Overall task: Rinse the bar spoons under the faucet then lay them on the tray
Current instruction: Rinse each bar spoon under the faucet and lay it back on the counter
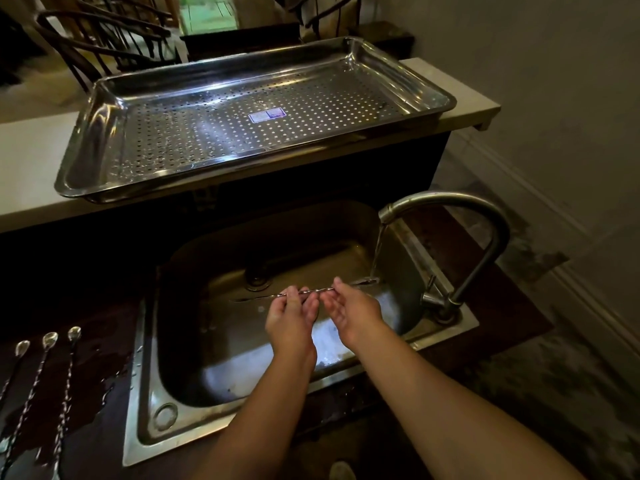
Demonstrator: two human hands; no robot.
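A long twisted bar spoon (313, 291) lies level over the steel sink (145, 368), held at my fingertips. My left hand (290, 317) grips its middle and my right hand (349, 308) grips it nearer the bowl end. That bowl end (367, 280) sits in the stream of water running from the curved faucet (485, 216). Three more bar spoons (48, 341) lie side by side on the dark wet counter at the left. The perforated steel tray (104, 116) rests on the pale shelf behind the sink and holds no spoons that I can see.
The faucet's lever handle (429, 285) stands at the sink's right rim. The pale shelf (31, 168) overhangs the sink's back edge. Dark wooden chairs (104, 36) stand beyond the shelf. A grey wall (554, 98) closes the right side.
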